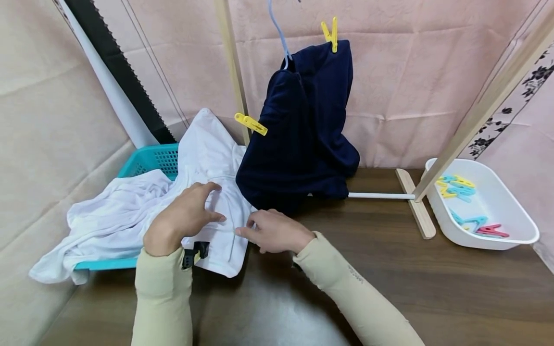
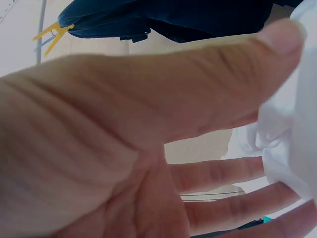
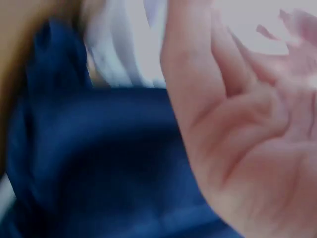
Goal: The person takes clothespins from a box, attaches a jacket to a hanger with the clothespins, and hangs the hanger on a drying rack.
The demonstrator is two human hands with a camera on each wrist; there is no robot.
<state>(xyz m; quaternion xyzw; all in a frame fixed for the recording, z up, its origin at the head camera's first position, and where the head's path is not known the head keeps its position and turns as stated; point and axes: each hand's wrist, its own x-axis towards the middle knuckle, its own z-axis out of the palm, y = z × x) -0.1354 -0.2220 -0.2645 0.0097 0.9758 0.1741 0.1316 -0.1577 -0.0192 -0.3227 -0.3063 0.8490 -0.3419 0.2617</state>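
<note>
A white garment [image 1: 216,202] spills over the front of a turquoise basket [image 1: 149,161], its near end hanging down by the table. My left hand [image 1: 188,211] is over this garment, thumb and fingers spread apart; in the left wrist view the fingers [image 2: 237,208] extend straight to the white cloth. Beside the garment's right edge is my right hand [image 1: 279,231], its thumb near the cloth and fingers loosely bent, with nothing seen in its grasp. Dark navy clothing [image 1: 303,125] hangs behind it on a light blue hanger [image 1: 279,29], with yellow clothespins [image 1: 251,124] at either side.
A wooden stand with a slanting post [image 1: 480,110] and foot [image 1: 415,204] rises at the right, joined by a white rod [image 1: 381,195] low over the brown table [image 1: 389,278]. A white tub [image 1: 515,216] holds yellow, blue and red clothespins. Pink cloth [image 1: 398,86] forms the back wall.
</note>
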